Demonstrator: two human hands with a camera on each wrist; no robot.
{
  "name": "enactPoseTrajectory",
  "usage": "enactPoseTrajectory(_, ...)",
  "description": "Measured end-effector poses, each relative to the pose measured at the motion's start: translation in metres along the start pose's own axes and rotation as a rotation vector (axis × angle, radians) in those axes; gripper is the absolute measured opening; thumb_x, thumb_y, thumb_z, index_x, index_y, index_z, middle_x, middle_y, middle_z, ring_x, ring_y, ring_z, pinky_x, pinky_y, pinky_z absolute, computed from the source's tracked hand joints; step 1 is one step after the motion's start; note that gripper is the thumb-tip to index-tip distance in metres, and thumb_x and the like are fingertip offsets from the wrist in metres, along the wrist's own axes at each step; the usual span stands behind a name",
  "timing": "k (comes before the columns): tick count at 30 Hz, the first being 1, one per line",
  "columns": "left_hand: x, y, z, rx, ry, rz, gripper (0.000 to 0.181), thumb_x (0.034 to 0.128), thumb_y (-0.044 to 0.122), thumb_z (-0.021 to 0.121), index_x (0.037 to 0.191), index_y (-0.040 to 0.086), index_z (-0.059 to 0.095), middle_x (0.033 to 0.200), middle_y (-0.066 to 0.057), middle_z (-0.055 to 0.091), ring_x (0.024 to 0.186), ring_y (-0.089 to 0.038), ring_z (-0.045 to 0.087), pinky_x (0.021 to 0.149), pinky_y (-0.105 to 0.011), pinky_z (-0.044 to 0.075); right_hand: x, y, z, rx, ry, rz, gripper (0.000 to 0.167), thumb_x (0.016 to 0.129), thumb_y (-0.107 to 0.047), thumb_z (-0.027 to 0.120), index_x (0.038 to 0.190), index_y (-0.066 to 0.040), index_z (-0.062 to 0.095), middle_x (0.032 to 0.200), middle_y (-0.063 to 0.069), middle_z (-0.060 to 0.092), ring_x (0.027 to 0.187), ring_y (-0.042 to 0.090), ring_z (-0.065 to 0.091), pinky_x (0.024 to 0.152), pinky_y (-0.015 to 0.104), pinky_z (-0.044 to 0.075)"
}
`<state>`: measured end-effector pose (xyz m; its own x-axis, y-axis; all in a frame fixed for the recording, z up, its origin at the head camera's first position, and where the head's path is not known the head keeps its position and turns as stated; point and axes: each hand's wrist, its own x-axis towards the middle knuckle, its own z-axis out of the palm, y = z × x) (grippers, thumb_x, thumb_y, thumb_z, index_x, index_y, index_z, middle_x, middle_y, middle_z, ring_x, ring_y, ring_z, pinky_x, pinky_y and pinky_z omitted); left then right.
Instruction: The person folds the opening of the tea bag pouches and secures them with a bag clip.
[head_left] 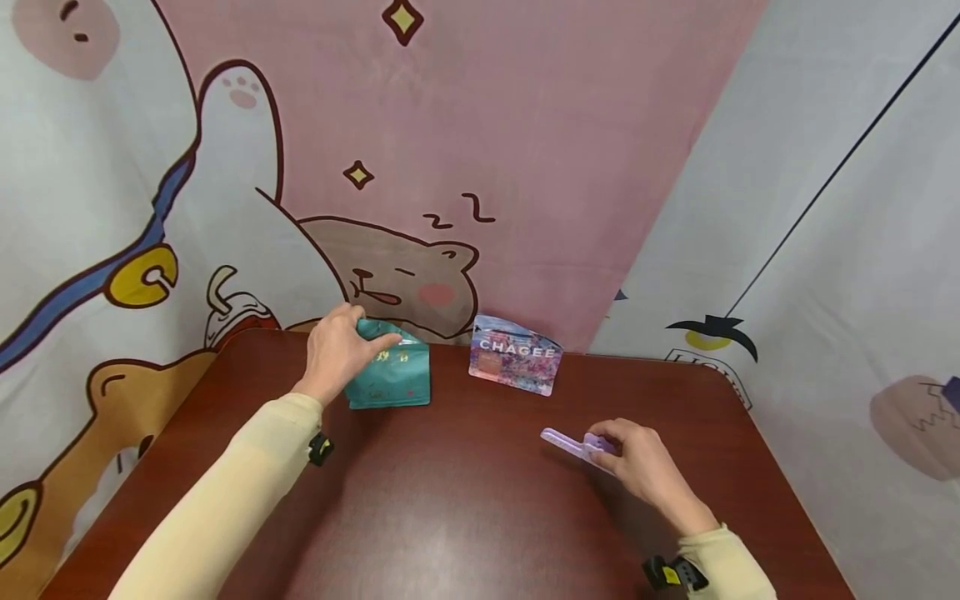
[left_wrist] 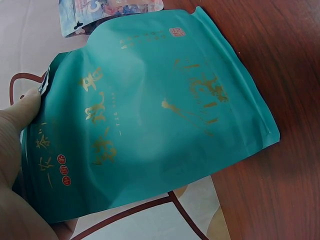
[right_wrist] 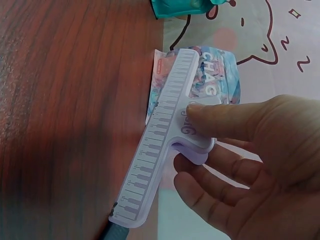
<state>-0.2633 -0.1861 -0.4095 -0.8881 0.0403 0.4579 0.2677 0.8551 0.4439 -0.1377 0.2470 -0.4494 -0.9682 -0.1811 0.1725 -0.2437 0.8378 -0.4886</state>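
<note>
Place: a fabric-screened indoor nook; home or studio, I cannot tell.
Furniture: my glossy, reddish-brown, wood-grained table point(head_left: 450, 517).
Surroundings: a pink-and-white cloth hanging point(head_left: 562, 167), printed with cartoon animals, behind and beside it.

teal pouch point(left_wrist: 145, 115) and lilac clip point(right_wrist: 161, 132), held

Pale yellow sleeves point(head_left: 228, 483), black wristbands point(head_left: 692, 572), yellow marking point(head_left: 670, 576)

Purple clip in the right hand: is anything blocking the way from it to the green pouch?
Nothing visible does. In the head view, only tabletop shows between the purple clip, pinched by the right hand, and the green pouch, held by the left hand. The colourful pouch sits farther back, off that straight path.
</note>
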Motion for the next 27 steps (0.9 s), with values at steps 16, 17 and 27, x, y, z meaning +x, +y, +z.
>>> enactPoseTrajectory(16, -0.001, -0.002, 0.001, -0.009, 0.000, 0.010, 0.066, 0.0797, 0.050, 0.087, 0.069, 0.014, 0.033, 0.073, -0.004, 0.034, 0.059, -0.019, 0.030, 0.052, -0.034, 0.027, 0.018, -0.015, 0.012, 0.020, 0.071, -0.023, 0.026, 0.082, -0.003, 0.085, 0.107, -0.006, 0.077, 0.100, 0.008, 0.074, 0.079, 0.018, 0.062, 0.068, 0.031, 0.052)
enactPoseTrajectory(17, -0.001, -0.002, 0.001, -0.007, -0.001, 0.009, 0.066, 0.0799, 0.051, 0.087, 0.069, 0.014, 0.033, 0.073, -0.004, 0.034, 0.059, -0.019, 0.030, 0.052, -0.034, 0.027, 0.020, -0.016, 0.013, 0.024, 0.081, -0.028, 0.026, 0.081, -0.003, 0.085, 0.106, -0.006, 0.078, 0.099, 0.008, 0.074, 0.079, 0.018, 0.063, 0.068, 0.032, 0.052)
enactPoseTrajectory(27, -0.001, 0.000, -0.001, -0.007, 0.001, 0.007, 0.065, 0.0805, 0.051, 0.087, 0.069, 0.013, 0.034, 0.074, -0.005, 0.036, 0.057, -0.019, 0.031, 0.051, -0.034, 0.027, 0.037, -0.032, 0.018, 0.037, 0.084, -0.021, 0.027, 0.084, -0.007, 0.085, 0.110, -0.004, 0.077, 0.105, 0.013, 0.074, 0.083, 0.022, 0.065, 0.072, 0.039, 0.055)
